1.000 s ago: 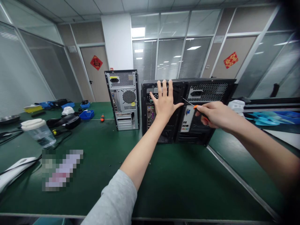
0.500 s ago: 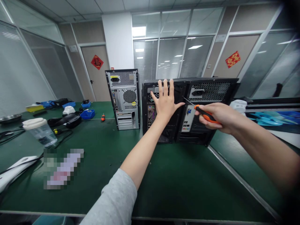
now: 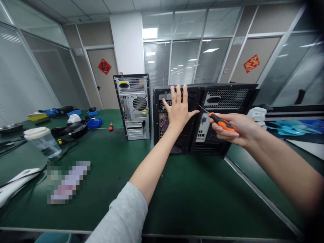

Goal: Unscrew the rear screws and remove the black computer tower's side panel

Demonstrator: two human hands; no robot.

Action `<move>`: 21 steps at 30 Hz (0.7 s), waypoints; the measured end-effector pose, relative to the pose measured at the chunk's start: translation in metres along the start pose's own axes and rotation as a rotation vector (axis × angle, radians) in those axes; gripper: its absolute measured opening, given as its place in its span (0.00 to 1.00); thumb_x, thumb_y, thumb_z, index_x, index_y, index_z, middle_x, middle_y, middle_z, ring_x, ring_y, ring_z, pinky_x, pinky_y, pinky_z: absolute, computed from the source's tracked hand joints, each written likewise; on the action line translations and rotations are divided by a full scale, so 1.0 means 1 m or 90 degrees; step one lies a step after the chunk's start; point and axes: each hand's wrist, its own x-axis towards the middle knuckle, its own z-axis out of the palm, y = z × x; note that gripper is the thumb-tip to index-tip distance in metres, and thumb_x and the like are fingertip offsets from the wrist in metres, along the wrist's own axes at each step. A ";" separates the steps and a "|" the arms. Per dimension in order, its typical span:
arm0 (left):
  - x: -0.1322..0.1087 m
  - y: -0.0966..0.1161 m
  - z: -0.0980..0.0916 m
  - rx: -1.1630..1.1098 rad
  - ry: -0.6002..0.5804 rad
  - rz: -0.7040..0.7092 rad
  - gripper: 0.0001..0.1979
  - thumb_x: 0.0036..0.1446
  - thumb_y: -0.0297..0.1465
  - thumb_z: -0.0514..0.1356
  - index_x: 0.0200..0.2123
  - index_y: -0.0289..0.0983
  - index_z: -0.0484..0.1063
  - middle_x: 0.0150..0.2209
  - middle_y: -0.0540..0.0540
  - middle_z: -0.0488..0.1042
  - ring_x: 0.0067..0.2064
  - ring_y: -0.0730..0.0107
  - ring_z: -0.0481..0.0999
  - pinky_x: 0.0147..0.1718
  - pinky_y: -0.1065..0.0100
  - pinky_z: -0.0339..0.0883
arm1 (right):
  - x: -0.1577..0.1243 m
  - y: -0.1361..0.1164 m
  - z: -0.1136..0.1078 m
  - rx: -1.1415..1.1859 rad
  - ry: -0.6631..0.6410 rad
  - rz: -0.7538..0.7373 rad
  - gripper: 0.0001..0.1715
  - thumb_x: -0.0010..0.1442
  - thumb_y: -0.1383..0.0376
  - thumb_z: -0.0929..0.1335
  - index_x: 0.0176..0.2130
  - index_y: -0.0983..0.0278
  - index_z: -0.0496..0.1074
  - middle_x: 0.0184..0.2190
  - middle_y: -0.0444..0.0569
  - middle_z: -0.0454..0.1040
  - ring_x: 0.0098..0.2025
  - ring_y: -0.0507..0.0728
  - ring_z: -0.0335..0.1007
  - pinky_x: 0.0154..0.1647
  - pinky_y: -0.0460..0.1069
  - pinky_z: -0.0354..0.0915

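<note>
While a sign reads 福, the right grip clasps a screwdriver, left grip splayed on casing.

On the left of the bench stands a clear cup with a white lid, near a pixelated item; beyond lie blue trays, a yellow tray and a metal dish. Farther back — a white pillar between the left door and glass panels, then the right door — each door bearing a red sign.

There is room over the near green tabletop, black computer cases blocking beyond.
</note>
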 end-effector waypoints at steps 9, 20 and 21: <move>0.000 0.001 0.000 -0.005 -0.004 -0.003 0.54 0.50 0.57 0.59 0.71 0.37 0.40 0.71 0.37 0.43 0.71 0.41 0.29 0.62 0.35 0.42 | 0.000 0.002 0.003 0.065 -0.021 0.002 0.22 0.67 0.70 0.51 0.26 0.66 0.62 0.13 0.39 0.59 0.09 0.41 0.38 0.10 0.39 0.43; 0.001 0.001 -0.004 -0.002 -0.021 -0.006 0.53 0.51 0.56 0.59 0.71 0.38 0.40 0.71 0.38 0.41 0.71 0.42 0.27 0.62 0.36 0.45 | -0.004 0.006 0.014 -0.059 0.005 -0.107 0.20 0.65 0.71 0.52 0.25 0.62 0.59 0.17 0.36 0.48 0.15 0.47 0.26 0.16 0.46 0.38; 0.001 0.001 -0.004 -0.001 -0.021 -0.006 0.53 0.51 0.56 0.59 0.71 0.38 0.40 0.71 0.39 0.41 0.71 0.42 0.27 0.62 0.36 0.45 | -0.005 0.005 0.015 -0.058 0.007 -0.110 0.19 0.64 0.72 0.52 0.25 0.62 0.59 0.17 0.36 0.47 0.15 0.47 0.25 0.16 0.46 0.38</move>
